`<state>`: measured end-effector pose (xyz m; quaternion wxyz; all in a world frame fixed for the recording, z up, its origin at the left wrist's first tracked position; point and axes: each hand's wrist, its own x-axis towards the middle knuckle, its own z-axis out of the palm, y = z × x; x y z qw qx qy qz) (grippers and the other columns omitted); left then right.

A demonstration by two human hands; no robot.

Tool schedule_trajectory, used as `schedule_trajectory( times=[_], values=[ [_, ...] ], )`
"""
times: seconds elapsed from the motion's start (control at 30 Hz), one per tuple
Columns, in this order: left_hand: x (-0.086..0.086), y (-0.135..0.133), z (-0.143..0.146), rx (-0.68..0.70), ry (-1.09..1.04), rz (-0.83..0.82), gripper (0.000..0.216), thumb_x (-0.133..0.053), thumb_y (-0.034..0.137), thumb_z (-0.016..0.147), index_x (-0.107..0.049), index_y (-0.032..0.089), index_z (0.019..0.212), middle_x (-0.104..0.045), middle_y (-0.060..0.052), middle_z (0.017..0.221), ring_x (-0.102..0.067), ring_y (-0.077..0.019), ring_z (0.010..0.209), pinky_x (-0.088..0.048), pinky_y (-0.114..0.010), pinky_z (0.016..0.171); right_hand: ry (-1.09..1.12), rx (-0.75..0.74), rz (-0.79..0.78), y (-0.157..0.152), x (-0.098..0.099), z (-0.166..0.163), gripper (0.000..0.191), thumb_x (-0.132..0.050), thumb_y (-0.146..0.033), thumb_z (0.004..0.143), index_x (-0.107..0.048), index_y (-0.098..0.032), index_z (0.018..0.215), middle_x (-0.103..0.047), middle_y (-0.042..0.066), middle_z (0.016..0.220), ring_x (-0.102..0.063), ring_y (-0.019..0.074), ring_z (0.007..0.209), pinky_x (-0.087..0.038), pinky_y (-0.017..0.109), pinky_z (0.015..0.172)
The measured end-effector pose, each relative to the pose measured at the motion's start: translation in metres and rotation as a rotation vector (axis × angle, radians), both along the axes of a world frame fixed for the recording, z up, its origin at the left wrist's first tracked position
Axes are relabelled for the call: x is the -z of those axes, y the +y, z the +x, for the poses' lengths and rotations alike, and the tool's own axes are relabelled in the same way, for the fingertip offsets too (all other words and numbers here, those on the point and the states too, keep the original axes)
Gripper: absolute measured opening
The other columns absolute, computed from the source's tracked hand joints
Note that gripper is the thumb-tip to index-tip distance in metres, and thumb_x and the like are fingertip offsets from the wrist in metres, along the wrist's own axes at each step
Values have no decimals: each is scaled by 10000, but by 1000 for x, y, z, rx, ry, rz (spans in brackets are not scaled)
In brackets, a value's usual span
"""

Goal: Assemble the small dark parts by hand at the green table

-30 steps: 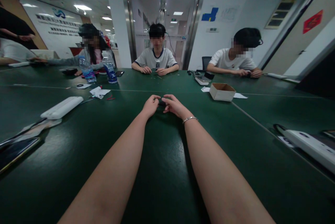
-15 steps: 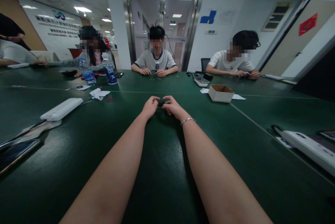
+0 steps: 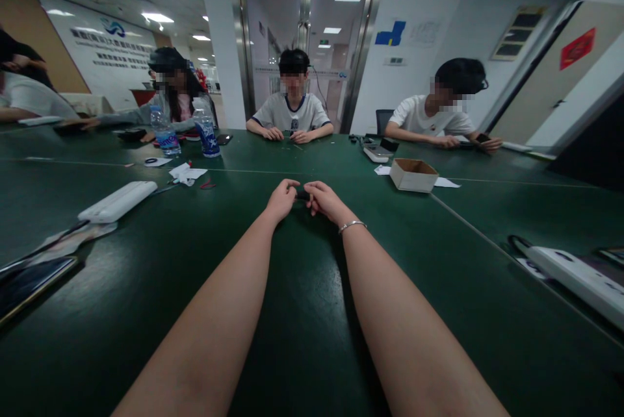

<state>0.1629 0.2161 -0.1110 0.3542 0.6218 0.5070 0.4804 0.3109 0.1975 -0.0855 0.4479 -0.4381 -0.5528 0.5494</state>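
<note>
While both bare forearms reached forward across the green table (image 3: 302, 332), the left hand (image 3: 281, 201) and the right hand (image 3: 324, 199) stood just beside each other. Between them was a small dark object (image 3: 303, 195), largely hidden by the fingers; its kind could not be determined. Both hands were found curled and grasping it, the left at one end, the right at the other. Whether it touched the tabletop could not be established. A silver bracelet (image 3: 351, 227) circled the right wrist. To the right, beyond the hands, stood an open-topped box (image 3: 413, 179). To the left lay a white device (image 3: 117, 202), a phone (image 3: 34, 287) nearer the viewer, and crumpled white paper (image 3: 188, 175). A seated person (image 3: 292, 112) faced the hands from the far side.
</note>
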Motion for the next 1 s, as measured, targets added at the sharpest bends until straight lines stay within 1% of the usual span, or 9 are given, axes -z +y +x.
schedule_trajectory(
  times=[0.13,0.23,0.3,0.4,0.47,0.6,0.77,0.9,1.0],
  values=[
    [-1,-1,0,0,7,3,278,-426,181,865,-595,160,1085,-599,-26,778,-544,-127,645,-416,-246,623,51,25,-38,-1,-1,0,343,-631,-62,782,-445,-200,1035,-532,-84,656,-499,63,413,-547,214,445],
    [-2,-2,0,-4,12,6,277,-424,180,866,-594,154,1083,-582,-19,743,-530,-124,625,-410,-243,614,45,3,-50,0,0,0,154,-577,-223,889,-458,-186,978,-506,-77,595,-466,70,375,-517,218,392],
    [-3,-3,1,-7,14,-3,280,-419,182,868,-589,153,1089,-568,-13,719,-515,-121,601,-399,-241,596,22,-14,-30,0,0,1,104,-556,-227,903,-478,-177,951,-486,-80,562,-419,60,341,-482,200,357],
    [-3,-3,1,-5,5,-13,278,-421,186,868,-586,158,1090,-569,-13,733,-509,-117,598,-394,-237,590,63,-20,-35,-1,-1,3,299,-652,-63,786,-482,-183,1001,-520,-86,619,-469,49,383,-538,198,449],
    [-4,-4,1,-6,-6,-9,270,-429,186,866,-589,160,1082,-572,-12,741,-507,-114,598,-394,-235,595,120,-25,-54,-2,-1,3,368,-689,-62,762,-472,-190,1031,-543,-78,654,-517,59,427,-576,228,519],
    [-4,-5,1,-15,-4,-3,265,-432,189,865,-587,160,1079,-552,3,688,-494,-113,576,-380,-231,582,118,-20,-56,-2,-1,3,136,-603,-233,890,-497,-173,949,-481,-75,555,-487,85,398,-538,236,419],
    [-3,-5,0,-11,17,7,275,-428,192,869,-579,163,1097,-533,13,647,-488,-116,562,-353,-225,548,145,-12,-46,-3,-1,3,292,-666,-88,796,-484,-193,999,-545,-80,642,-500,57,418,-589,251,523],
    [-3,-4,0,-13,26,13,282,-417,195,876,-578,165,1106,-549,2,683,-502,-120,585,-365,-230,561,95,-49,-43,-3,-2,4,123,-573,-280,907,-514,-172,901,-494,-72,536,-424,63,350,-537,232,410],
    [-2,-3,0,-21,9,2,286,-414,194,875,-579,169,1108,-573,-9,731,-509,-120,597,-383,-237,582,62,-58,-29,-2,-2,4,123,-630,-178,848,-523,-171,907,-491,-84,528,-408,53,351,-536,209,418]
  ],
)
